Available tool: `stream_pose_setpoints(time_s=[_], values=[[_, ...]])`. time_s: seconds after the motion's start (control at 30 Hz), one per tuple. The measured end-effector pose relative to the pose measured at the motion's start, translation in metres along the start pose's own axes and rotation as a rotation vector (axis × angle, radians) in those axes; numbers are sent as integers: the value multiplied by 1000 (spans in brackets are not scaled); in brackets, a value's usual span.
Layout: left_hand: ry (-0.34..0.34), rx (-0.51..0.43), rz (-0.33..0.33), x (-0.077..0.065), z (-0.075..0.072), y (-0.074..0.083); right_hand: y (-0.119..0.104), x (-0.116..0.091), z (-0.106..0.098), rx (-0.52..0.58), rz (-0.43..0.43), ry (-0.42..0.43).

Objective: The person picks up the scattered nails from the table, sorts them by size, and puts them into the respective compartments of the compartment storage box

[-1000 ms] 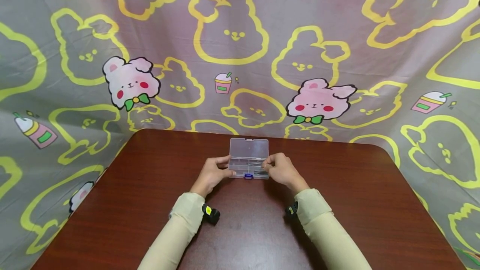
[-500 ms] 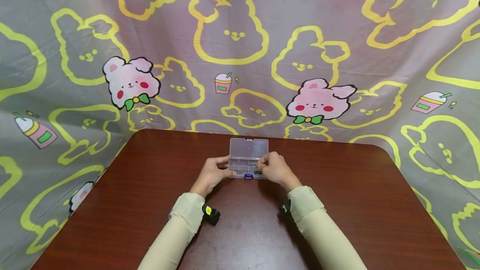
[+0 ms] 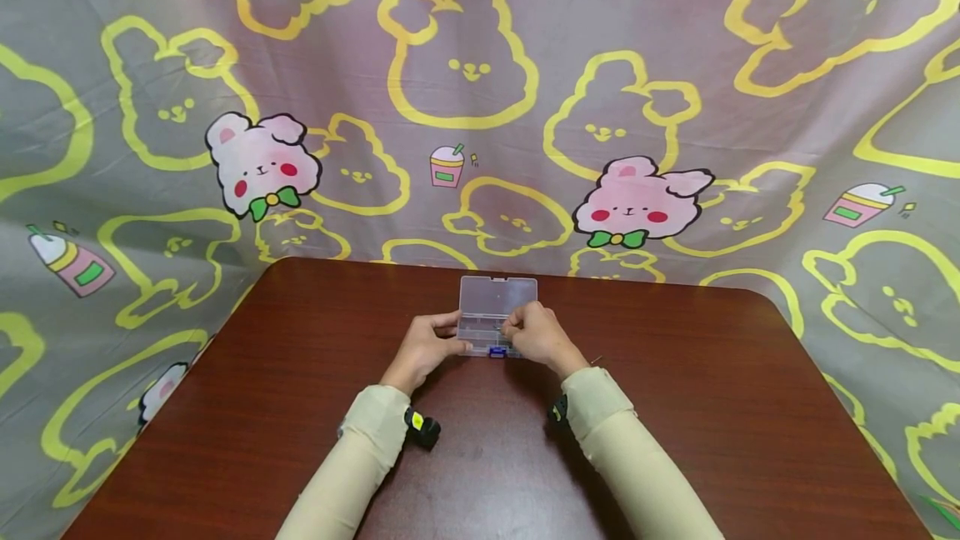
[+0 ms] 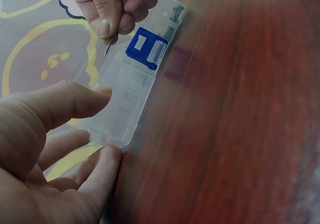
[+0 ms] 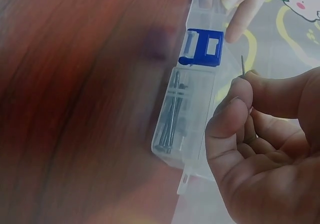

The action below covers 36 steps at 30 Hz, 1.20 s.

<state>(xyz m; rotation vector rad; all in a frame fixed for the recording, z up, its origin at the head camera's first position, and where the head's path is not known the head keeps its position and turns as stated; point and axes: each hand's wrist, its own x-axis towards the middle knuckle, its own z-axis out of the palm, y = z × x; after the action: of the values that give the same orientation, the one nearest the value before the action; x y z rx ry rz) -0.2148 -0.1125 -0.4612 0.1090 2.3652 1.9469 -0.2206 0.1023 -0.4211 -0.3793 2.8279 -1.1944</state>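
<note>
A clear plastic compartment box (image 3: 480,294) stands on the table with its lid raised. At the box's left end my left hand (image 3: 423,347) holds it, thumb at the front edge and fingers at the end wall. My right hand (image 3: 546,338) pinches a nail between thumb and forefinger over the box's right half. Only the thin pointed end of this nail (image 5: 243,66) shows past the fingertips in the right wrist view. Several dark nails (image 5: 171,116) lie in the front right compartment. A blue latch (image 4: 146,47) is on the middle of the front wall.
The brown wooden table (image 3: 315,440) carries the box near its far edge. A patterned cloth (image 3: 495,190) hangs behind and at the sides. One small thin thing (image 3: 597,361) lies on the table beside the right wrist.
My right hand has moved left, from the box's right end to over its middle right part, the nail in its fingers. My left hand and the box have stayed in place.
</note>
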Motion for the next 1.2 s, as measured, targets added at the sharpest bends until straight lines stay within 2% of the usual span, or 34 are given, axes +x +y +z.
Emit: stream_pose_setpoints(time_s=[0.23, 0.47, 0.87, 1.1, 1.2], values=[[-1, 0, 3, 0, 0, -1, -3, 3, 5, -38, -16, 6], [-7, 3, -5, 1, 0, 0, -7, 6, 8, -10, -20, -28], [-8, -2, -3, 1, -1, 1, -16, 13, 16, -112, -30, -74], [-9, -9, -3, 1, -1, 0, -22, 16, 20, -109, -70, -118], [-3, -3, -4, 1, -1, 0, -23, 16, 21, -122, -77, -112]])
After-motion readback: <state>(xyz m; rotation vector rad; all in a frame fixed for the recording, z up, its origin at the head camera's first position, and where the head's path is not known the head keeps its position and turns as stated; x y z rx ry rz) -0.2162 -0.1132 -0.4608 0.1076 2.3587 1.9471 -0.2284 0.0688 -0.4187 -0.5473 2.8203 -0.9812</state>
